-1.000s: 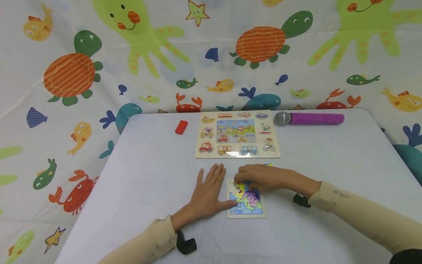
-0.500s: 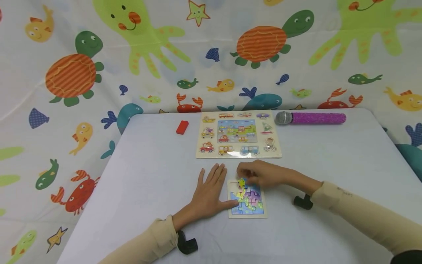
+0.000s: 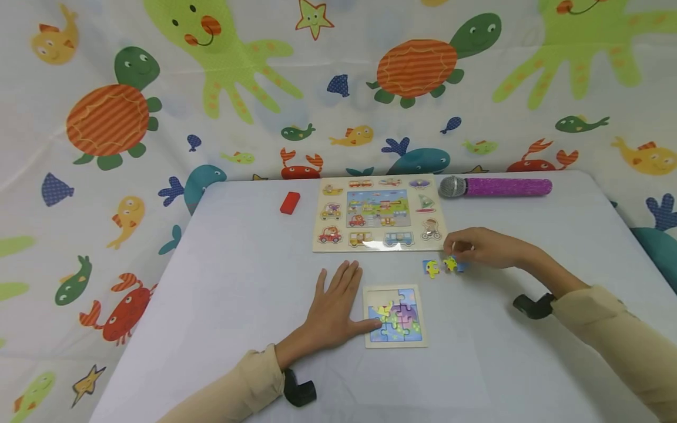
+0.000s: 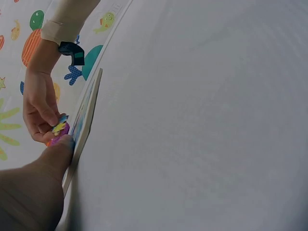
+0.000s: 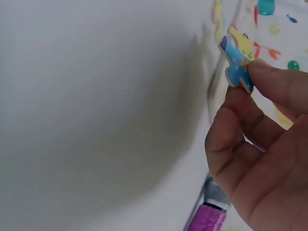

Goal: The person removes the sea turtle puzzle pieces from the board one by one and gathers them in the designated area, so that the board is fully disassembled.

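My right hand [image 3: 486,247] pinches a yellow and blue jigsaw piece [image 5: 237,65] between thumb and fingers, above the table right of the small puzzle. Another yellow and blue piece [image 3: 431,268] lies on the cloth just left of that hand. The small jigsaw puzzle [image 3: 404,335], in a pale wooden frame, lies in front of me with its upper left part bare of pieces. My left hand [image 3: 333,314] rests flat with fingers spread on the table, its thumb touching the puzzle's left side. In the left wrist view the thumb [image 4: 60,151] lies at the frame's edge.
A larger wooden vehicle puzzle board [image 3: 328,226] lies behind the small puzzle. To its right is a purple microphone [image 3: 508,187], to its left a red block [image 3: 290,202]. A sea-animal cloth [image 3: 338,59] hangs behind the white table [image 3: 238,282].
My right hand has moved from the small puzzle to the right and back, carrying the piece. The puzzle's upper left gap and the loose piece now show. The left hand stays put.
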